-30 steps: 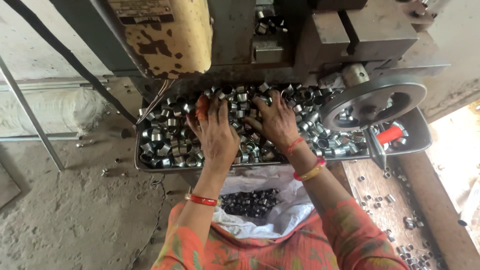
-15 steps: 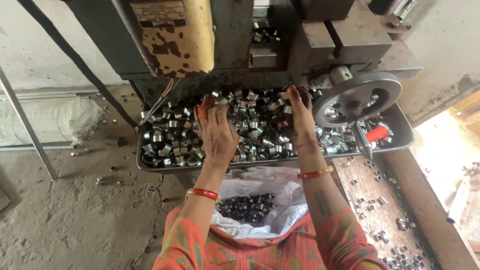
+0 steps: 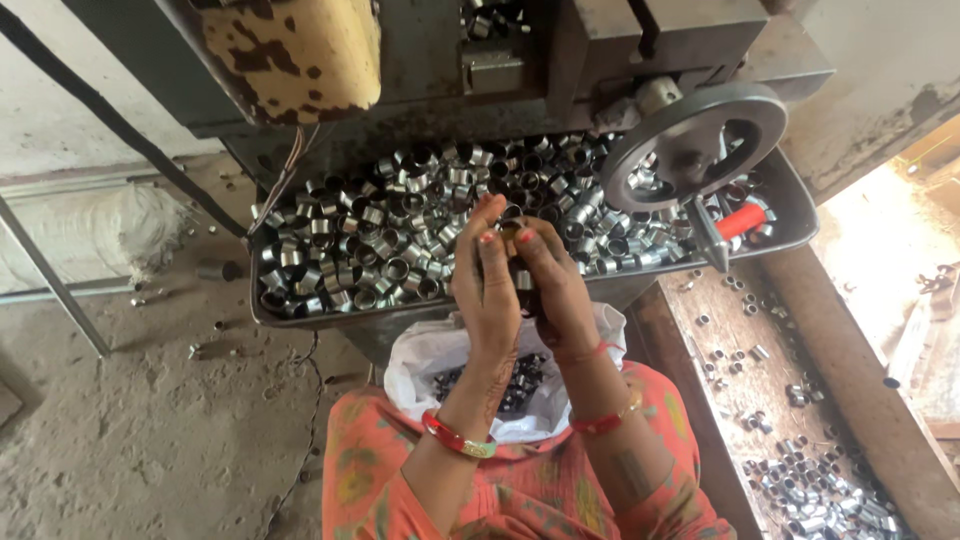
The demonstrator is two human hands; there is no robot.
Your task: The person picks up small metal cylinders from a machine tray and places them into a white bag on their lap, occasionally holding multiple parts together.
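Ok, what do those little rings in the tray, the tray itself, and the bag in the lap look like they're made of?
Rings: probably bright steel, silvery with sharp glints. Tray: seemingly dull grey sheet metal, thin bent rim. Bag: likely thin white plastic, crinkled and slightly shiny. Both hands are raised together over the tray with one ring between the fingertips.

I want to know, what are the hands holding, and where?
Both the left hand and right hand pinch small metal rings at the fingertips, above the tray.
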